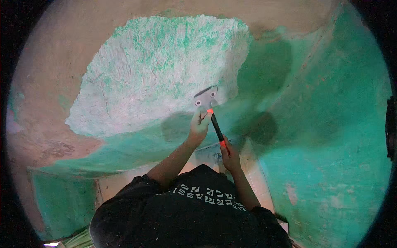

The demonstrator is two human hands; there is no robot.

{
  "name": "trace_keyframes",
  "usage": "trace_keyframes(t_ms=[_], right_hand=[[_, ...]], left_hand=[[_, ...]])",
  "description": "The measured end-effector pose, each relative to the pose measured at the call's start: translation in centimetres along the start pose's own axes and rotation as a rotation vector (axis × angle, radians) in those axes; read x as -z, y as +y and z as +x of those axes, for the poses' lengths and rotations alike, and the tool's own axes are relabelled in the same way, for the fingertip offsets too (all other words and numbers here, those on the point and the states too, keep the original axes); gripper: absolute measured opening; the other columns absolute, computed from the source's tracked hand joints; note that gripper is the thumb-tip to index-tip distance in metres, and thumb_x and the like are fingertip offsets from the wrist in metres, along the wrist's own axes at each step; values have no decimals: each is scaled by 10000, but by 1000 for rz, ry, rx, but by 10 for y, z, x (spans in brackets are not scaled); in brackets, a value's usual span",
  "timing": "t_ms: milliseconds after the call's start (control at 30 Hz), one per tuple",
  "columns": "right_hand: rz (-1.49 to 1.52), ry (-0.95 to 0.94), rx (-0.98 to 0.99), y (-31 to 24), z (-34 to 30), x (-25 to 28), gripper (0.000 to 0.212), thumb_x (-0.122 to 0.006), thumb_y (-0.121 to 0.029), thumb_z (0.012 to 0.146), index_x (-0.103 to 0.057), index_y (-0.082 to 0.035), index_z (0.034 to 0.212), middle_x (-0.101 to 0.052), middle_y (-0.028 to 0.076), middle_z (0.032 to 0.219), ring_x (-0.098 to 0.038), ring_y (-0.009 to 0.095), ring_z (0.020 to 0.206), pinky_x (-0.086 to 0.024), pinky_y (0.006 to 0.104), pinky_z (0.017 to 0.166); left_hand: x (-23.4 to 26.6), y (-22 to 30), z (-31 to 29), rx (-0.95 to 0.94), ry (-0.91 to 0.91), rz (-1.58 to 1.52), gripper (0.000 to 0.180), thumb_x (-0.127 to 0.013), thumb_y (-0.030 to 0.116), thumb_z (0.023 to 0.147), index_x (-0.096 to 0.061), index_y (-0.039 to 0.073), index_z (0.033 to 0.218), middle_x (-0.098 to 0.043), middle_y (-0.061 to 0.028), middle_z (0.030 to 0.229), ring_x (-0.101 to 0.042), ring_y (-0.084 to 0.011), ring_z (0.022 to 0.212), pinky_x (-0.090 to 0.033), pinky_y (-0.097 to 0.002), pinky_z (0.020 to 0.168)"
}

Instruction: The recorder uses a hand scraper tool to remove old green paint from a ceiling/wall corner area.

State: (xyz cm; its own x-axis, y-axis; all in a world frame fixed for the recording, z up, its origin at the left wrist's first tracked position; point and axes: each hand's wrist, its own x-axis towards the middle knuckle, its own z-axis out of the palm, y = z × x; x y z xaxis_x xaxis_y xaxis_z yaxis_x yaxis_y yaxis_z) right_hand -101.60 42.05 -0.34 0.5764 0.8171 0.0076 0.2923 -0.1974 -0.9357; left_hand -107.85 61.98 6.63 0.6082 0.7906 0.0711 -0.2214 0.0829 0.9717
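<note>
A wall scraper (217, 128) with a black and orange handle and a wide metal head slants up against the wall in front of me. My left hand (199, 126) is closed around the top of the handle, just below the metal head. Lower down, my right hand (230, 156) grips the handle near its orange end. The blade edge lies at the lower right part of a large pale patch (157, 74), where whitish plaster shows with streaks of green. Whether the blade touches the wall, I cannot tell.
Green paint (322, 173) covers the wall on the right and runs below the patch. Bare brownish wall (45, 78) spreads along the left and top. At the lower left is a green recessed panel (64, 202). Shadows fall right of the scraper.
</note>
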Motion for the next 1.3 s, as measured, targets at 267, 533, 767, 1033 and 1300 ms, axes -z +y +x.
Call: trace_keyframes(t_ms=[267,533,767,1033,1300], right_hand=[[-17,133,239,1,5,-7,523,-541,-316,1097,-477,-111,1574,-606,91,730,-554,180,616,-468,343,607],[12,72,110,0,4,-2,532,-526,-351,1101,-473,-126,1580,-588,79,717,-537,160,627,-465,337,608],[-30,54,110,-1,4,7,534,-517,-339,1107,-453,-133,1596,-601,65,762,-564,156,693,-485,344,658],[4,64,138,-4,5,8,534,-533,-316,1102,-449,-128,1594,-676,127,833,-609,186,709,-506,356,681],[-65,134,275,1,6,1,527,-544,-313,1094,-457,-151,1588,-683,166,817,-622,218,665,-519,408,649]], left_hand=[[3,0,0,-91,-20,38,168,-648,122,1037,-503,62,978,-418,66,837,-408,-54,797,-369,-248,719],[9,-9,3,-16,-30,47,151,-638,132,1044,-525,49,988,-485,48,850,-433,-61,816,-392,-256,732],[5,7,6,-27,-112,38,139,-640,153,1048,-559,42,1028,-500,51,861,-441,-55,812,-390,-246,730],[11,5,12,-44,-122,76,178,-637,157,1047,-568,30,1151,-557,31,922,-476,-56,871,-406,-241,769],[14,-1,9,-65,-129,17,160,-632,148,1050,-546,27,1109,-562,33,919,-471,-57,861,-410,-257,772]])
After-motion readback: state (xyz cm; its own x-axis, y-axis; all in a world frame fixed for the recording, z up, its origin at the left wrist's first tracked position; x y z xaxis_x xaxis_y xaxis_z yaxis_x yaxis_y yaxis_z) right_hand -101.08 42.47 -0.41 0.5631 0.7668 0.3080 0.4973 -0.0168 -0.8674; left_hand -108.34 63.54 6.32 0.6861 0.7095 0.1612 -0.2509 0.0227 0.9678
